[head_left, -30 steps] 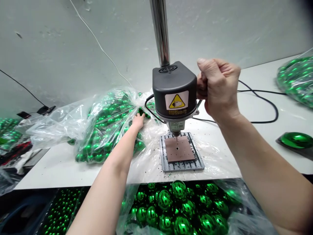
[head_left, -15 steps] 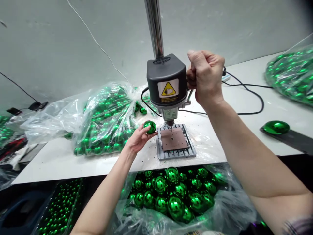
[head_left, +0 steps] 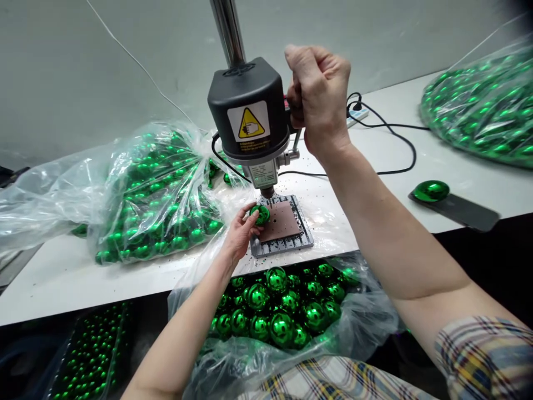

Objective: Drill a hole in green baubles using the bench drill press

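Note:
A shiny green bauble [head_left: 260, 215] is pinched in my left hand [head_left: 239, 233], over the left edge of a brown pad [head_left: 285, 222] with a small dark hole. The pad lies on the grey slotted base plate [head_left: 283, 246] of a small drill press [head_left: 246, 105], amid dark specks. Just above the bauble and the pad hangs the drill's chuck [head_left: 267, 192]. My right hand [head_left: 322, 94] is closed in a fist at the right side of the drill head, around its feed handle, which the fingers mostly hide.
Below the table edge, an open plastic-lined container holds many green baubles [head_left: 281, 328]. Clear bags of baubles lie at left [head_left: 154, 194] and right [head_left: 483, 111]. A single green piece [head_left: 432, 191] rests on a dark phone-like slab [head_left: 468, 213]. A black cable [head_left: 400, 171] crosses the table.
My left hand has brought the bauble right, from beside the base plate to over the pad, near the chuck. My right hand stays closed at the drill's side. The view has shifted.

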### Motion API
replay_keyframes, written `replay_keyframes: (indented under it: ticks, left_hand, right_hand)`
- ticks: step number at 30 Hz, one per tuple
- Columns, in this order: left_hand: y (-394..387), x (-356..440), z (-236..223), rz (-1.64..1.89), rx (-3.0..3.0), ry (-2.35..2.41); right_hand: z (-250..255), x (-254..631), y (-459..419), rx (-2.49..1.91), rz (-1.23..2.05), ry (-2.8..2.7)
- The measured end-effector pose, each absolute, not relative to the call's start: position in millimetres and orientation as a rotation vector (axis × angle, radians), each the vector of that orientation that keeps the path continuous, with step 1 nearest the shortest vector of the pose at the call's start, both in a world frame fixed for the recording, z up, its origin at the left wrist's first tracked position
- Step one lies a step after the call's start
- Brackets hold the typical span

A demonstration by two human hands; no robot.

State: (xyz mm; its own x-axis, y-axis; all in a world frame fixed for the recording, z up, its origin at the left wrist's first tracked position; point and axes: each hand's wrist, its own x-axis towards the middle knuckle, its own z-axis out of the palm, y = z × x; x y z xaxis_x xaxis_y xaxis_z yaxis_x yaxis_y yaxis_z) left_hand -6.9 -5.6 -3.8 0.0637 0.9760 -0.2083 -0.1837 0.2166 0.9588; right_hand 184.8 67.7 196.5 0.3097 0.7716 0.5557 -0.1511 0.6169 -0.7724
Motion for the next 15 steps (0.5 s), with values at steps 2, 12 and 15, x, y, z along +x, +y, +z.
replay_keyframes:
  ticks: [2, 12, 15]
  left_hand:
    - [-5, -4, -6, 1.1, 1.007, 1.15]
    - [-4, 20, -8, 1.147, 1.323, 1.219]
    - [-5, 25, -11, 1.155, 1.443, 1.276]
  right_hand:
    - [198, 184, 67, -0.683, 0.678, -1.101]
    - [198, 185, 63, -0.648, 0.638, -1.149]
    - [198, 185, 63, -0.651, 0.628, -1.155]
